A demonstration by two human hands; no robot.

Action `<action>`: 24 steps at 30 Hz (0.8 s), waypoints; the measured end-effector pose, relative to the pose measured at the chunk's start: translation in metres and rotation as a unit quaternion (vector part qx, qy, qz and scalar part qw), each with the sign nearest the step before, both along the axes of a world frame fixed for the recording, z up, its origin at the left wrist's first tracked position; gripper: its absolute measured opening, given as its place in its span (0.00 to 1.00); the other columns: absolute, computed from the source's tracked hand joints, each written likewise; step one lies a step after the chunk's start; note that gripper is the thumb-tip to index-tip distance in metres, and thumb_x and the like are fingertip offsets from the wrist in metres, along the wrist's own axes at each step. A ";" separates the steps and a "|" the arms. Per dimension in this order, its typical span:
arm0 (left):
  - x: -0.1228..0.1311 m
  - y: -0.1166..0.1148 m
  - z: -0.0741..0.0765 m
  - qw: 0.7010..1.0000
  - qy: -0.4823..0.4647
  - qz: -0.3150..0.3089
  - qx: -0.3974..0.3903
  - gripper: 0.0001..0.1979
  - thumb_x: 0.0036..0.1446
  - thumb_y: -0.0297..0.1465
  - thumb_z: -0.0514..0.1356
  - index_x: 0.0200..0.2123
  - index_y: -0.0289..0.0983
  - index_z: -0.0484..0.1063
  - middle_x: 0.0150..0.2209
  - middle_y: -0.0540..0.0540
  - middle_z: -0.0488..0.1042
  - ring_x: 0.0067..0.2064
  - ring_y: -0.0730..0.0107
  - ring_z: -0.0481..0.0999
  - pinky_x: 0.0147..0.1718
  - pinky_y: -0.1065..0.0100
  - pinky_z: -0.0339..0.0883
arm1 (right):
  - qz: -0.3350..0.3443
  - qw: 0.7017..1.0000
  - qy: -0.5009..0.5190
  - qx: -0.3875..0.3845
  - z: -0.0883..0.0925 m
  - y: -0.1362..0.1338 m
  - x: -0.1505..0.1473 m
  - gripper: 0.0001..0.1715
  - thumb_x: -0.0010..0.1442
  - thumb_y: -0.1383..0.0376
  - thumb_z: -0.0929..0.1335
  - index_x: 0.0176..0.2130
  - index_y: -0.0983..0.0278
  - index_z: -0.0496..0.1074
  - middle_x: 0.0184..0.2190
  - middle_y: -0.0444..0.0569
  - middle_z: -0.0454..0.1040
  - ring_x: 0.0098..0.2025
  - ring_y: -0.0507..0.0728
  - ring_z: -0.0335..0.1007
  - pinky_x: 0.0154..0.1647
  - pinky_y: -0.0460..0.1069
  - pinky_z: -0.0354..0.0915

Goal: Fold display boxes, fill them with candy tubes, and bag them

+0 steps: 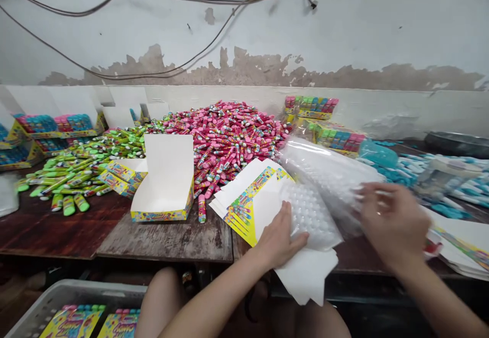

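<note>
My left hand point(280, 238) lies with fingers stretched and thumb apart on a clear bumpy plastic sheet point(311, 215). Under that sheet are flat printed cardboard box blanks point(248, 210), white and yellow, sticking out past the table edge. My right hand point(395, 223) is blurred, its fingers curled together by the right end of a stack of clear plastic film point(328, 170); what is between them cannot be made out. Left of the blanks, an opened display box point(162, 203) stands with its white lid raised. One pink candy tube point(201, 208) stands beside it.
A big heap of pink tubes point(237, 134) rises behind, with green tubes point(80, 170) to its left and blue-white pieces point(408, 172) at right. Filled boxes point(57, 124) line the back left. More blanks point(466, 241) lie right. A crate point(76, 287) sits below left.
</note>
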State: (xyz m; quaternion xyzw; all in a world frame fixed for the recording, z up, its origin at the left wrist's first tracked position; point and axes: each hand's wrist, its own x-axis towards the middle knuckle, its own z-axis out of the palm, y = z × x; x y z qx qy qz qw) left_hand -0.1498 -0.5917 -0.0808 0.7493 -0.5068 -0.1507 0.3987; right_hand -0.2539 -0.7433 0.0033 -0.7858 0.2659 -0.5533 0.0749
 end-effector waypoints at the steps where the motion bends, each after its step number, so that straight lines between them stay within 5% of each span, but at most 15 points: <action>1: 0.001 0.005 0.005 1.000 -0.014 -0.001 0.014 0.41 0.59 0.46 0.50 0.67 0.29 0.38 0.68 0.36 0.37 0.68 0.54 0.43 0.64 0.50 0.50 | -0.024 0.998 -0.057 0.018 0.013 0.000 0.003 0.15 0.59 0.60 0.63 0.38 0.69 0.71 0.32 0.58 0.76 0.28 0.58 0.73 0.25 0.49 0.66; 3: 0.010 0.025 0.015 0.996 -0.083 0.017 0.015 0.40 0.59 0.46 0.51 0.66 0.29 0.42 0.68 0.37 0.37 0.68 0.52 0.42 0.63 0.49 0.49 | -0.039 0.987 -0.153 0.024 0.036 0.005 0.013 0.17 0.59 0.62 0.62 0.39 0.72 0.72 0.34 0.62 0.76 0.31 0.60 0.74 0.26 0.51 0.67; 5: 0.029 0.061 0.026 0.977 -0.188 0.100 -0.027 0.35 0.59 0.44 0.53 0.64 0.33 0.49 0.68 0.40 0.44 0.68 0.52 0.42 0.64 0.48 0.47 | -0.002 0.980 -0.199 0.008 0.050 0.018 0.028 0.16 0.59 0.64 0.62 0.40 0.73 0.72 0.35 0.63 0.76 0.32 0.60 0.75 0.27 0.51 0.69; 9: 0.082 0.163 0.034 0.853 -0.316 0.411 -0.051 0.23 0.60 0.35 0.53 0.58 0.37 0.61 0.61 0.40 0.61 0.65 0.51 0.51 0.63 0.43 0.42 | 0.169 0.967 -0.191 -0.021 0.048 0.066 0.080 0.11 0.58 0.64 0.65 0.40 0.68 0.71 0.32 0.55 0.76 0.30 0.56 0.75 0.28 0.48 0.71; 11: 0.101 0.205 0.030 0.820 -0.315 0.478 0.017 0.20 0.60 0.35 0.53 0.54 0.35 0.65 0.56 0.37 0.67 0.62 0.46 0.57 0.60 0.37 0.43 | 0.258 0.950 -0.167 -0.060 0.037 0.098 0.117 0.07 0.59 0.66 0.65 0.39 0.66 0.70 0.33 0.52 0.77 0.32 0.54 0.75 0.33 0.48 0.71; 14: 0.107 0.238 0.016 0.845 -0.284 0.445 0.089 0.12 0.60 0.34 0.53 0.44 0.36 0.71 0.44 0.41 0.74 0.51 0.51 0.68 0.57 0.37 0.50 | 0.396 0.901 -0.068 -0.164 0.018 0.149 0.174 0.09 0.63 0.70 0.60 0.42 0.65 0.68 0.38 0.51 0.77 0.43 0.52 0.74 0.44 0.47 0.70; 17: 0.098 0.244 -0.002 0.869 -0.279 0.403 0.062 0.09 0.60 0.31 0.53 0.38 0.37 0.71 0.39 0.44 0.73 0.46 0.57 0.71 0.52 0.47 0.62 | 0.497 0.818 0.082 -0.277 -0.003 0.188 0.220 0.16 0.66 0.70 0.55 0.44 0.65 0.67 0.43 0.51 0.76 0.51 0.52 0.70 0.54 0.52 0.65; 19: 0.089 0.246 -0.013 0.873 -0.288 0.393 0.012 0.09 0.60 0.29 0.52 0.41 0.36 0.70 0.41 0.43 0.72 0.46 0.59 0.70 0.48 0.53 0.66 | 0.517 0.783 0.134 -0.319 -0.015 0.198 0.236 0.16 0.65 0.72 0.55 0.42 0.64 0.69 0.41 0.50 0.77 0.50 0.53 0.71 0.56 0.54 0.64; 24: 0.084 0.266 -0.026 0.862 -0.352 0.358 -0.071 0.15 0.59 0.26 0.53 0.49 0.39 0.67 0.47 0.43 0.70 0.53 0.61 0.66 0.52 0.58 0.65 | 0.525 0.747 0.197 -0.356 -0.030 0.188 0.237 0.17 0.61 0.76 0.59 0.41 0.64 0.72 0.39 0.52 0.78 0.47 0.58 0.73 0.48 0.53 0.70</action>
